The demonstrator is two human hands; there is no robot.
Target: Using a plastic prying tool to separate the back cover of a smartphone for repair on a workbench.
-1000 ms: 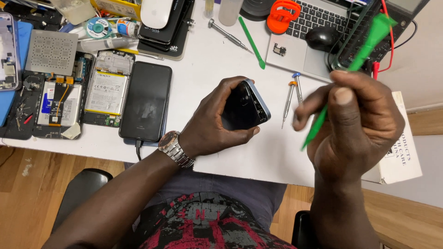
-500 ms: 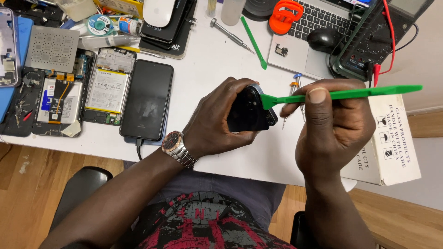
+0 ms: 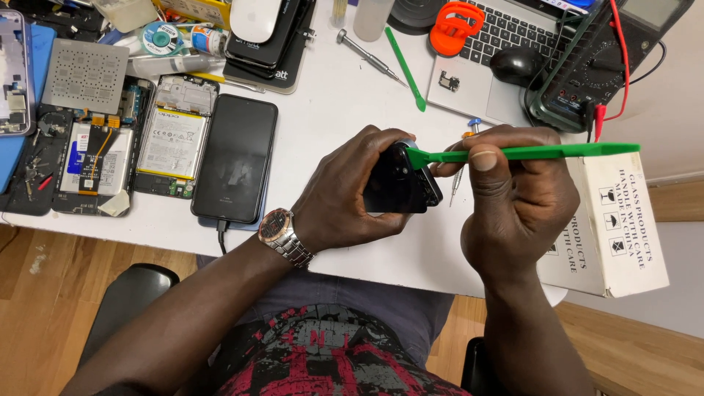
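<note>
white cardboard box (image 3: 612, 220), black print, on counter (image 3: 330, 110) edge right of the laptop (image 3: 499, 44) | dark-screened phone (image 3: 236, 158) flat, well left of laptop | opened phone (image 3: 174, 139) just beyond, white-labelled battery | meter's grey screen (image 3: 645, 11) right of laptop

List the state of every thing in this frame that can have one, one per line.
Left hand: closed around the black phone.
Black phone: held off the table, pry tool at its top edge.
Right hand: pinching the green pry tool.
Green pry tool: level, tip against the phone.
Opened phone: back off, battery exposed.
Dark phone: flat, cable plugged in.
</note>
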